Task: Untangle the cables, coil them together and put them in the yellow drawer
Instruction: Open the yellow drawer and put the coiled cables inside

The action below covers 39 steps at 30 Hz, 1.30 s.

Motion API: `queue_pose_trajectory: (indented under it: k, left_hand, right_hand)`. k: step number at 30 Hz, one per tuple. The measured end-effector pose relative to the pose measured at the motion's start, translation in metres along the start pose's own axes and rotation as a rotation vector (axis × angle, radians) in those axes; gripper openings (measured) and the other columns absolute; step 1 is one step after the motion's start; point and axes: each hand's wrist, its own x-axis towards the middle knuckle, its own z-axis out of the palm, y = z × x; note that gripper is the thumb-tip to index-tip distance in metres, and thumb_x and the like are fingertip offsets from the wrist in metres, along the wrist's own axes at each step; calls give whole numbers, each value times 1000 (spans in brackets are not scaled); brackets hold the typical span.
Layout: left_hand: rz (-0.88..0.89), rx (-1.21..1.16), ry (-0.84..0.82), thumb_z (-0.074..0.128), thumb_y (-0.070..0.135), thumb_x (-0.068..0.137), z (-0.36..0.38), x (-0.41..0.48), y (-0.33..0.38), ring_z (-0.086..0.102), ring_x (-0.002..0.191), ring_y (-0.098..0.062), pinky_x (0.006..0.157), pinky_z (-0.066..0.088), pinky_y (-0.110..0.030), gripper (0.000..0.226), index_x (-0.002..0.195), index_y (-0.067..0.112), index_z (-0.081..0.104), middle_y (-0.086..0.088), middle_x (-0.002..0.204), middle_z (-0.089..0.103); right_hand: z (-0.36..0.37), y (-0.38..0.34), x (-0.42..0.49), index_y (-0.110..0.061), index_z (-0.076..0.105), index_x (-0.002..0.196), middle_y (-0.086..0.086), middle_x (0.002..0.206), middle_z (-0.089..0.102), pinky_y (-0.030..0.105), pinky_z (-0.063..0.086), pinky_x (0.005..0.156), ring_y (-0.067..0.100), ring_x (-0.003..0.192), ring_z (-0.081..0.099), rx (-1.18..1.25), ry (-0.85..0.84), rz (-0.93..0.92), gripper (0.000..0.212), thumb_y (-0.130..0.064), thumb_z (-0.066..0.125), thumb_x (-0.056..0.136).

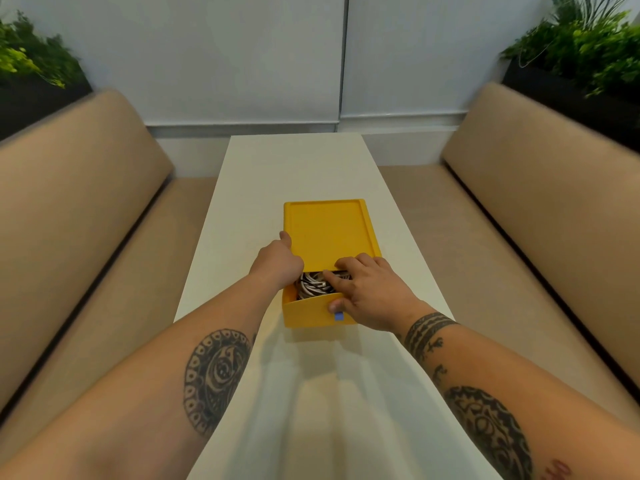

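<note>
A yellow drawer box stands in the middle of the white table. Its drawer is pulled partly out toward me. Inside lies a coil of white and dark cables. My left hand grips the left side of the box casing, thumb along its upper edge. My right hand rests over the drawer's right front: its fingers lie on the cables and the casing edge, its thumb presses the drawer front just above a small blue tab.
Beige padded benches run along both sides of the table, left and right. Dark planters with green plants stand behind them at left and right. A pale wall closes the far end.
</note>
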Motion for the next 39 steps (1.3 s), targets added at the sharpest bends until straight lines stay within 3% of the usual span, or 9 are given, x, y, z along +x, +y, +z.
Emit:
queue_pose_trajectory:
  k: [4, 12, 14, 19, 23, 30, 35, 39]
  left_hand:
    - [2, 17, -5, 44, 20, 98, 0, 0, 1, 59, 104, -31, 74, 51, -35, 70, 159, 16, 9, -14, 130, 57]
    - [0, 9, -4, 44, 23, 99, -1, 4, 0, 57, 105, -30, 73, 48, -34, 69, 159, 17, 9, -14, 134, 55]
    - [1, 5, -2, 45, 24, 99, 0, 5, 0, 57, 111, -32, 75, 47, -35, 70, 159, 17, 10, -14, 135, 54]
    - [-5, -8, -5, 44, 24, 99, -1, 6, -2, 56, 111, -32, 75, 46, -35, 68, 159, 19, 11, -13, 134, 54]
    - [-3, -11, -16, 44, 24, 99, -2, 7, -2, 51, 94, -27, 71, 43, -34, 69, 158, 20, 12, -13, 129, 56]
    - [-14, -57, -31, 46, 22, 97, -1, 7, -4, 54, 93, -26, 68, 51, -34, 71, 159, 23, 11, -8, 118, 55]
    - [-18, -58, -24, 46, 25, 98, 0, 8, -5, 54, 102, -28, 72, 48, -34, 70, 159, 23, 11, -9, 131, 54]
    - [-22, -66, -30, 45, 26, 100, 0, 6, -3, 51, 96, -25, 72, 49, -34, 69, 158, 22, 10, -10, 132, 53]
  right_hand:
    - [-3, 1, 4, -35, 33, 153, 1, 143, 42, 43, 33, 101, 26, 124, 39, 2, 0, 0, 90, -71, 0, 78]
    - [-2, -3, 9, -29, 4, 159, 6, 142, 36, 46, 36, 94, 30, 119, 40, -128, -2, -36, 89, -68, -8, 80]
    - [-4, -1, 12, -29, 3, 159, 6, 139, 36, 46, 36, 94, 29, 119, 39, -138, 7, -50, 82, -70, 2, 87]
    - [-2, 1, 23, -35, 21, 156, 2, 129, 42, 42, 38, 92, 26, 117, 39, -34, 25, -6, 71, -65, 39, 95]
    - [-4, 3, 30, -43, 39, 148, -1, 122, 48, 40, 40, 89, 23, 116, 42, 87, 54, 49, 60, -60, 52, 92]
    - [6, 2, 44, -38, 68, 124, -5, 107, 62, 37, 44, 85, 21, 107, 51, 330, 191, 164, 35, -41, 68, 89]
    - [14, 2, 44, -28, 74, 110, -2, 101, 67, 41, 45, 80, 24, 101, 54, 317, 270, 168, 27, -38, 72, 85]
    - [21, -5, 43, -19, 62, 95, 0, 95, 61, 40, 36, 76, 27, 95, 50, 236, 337, 209, 22, -36, 72, 84]
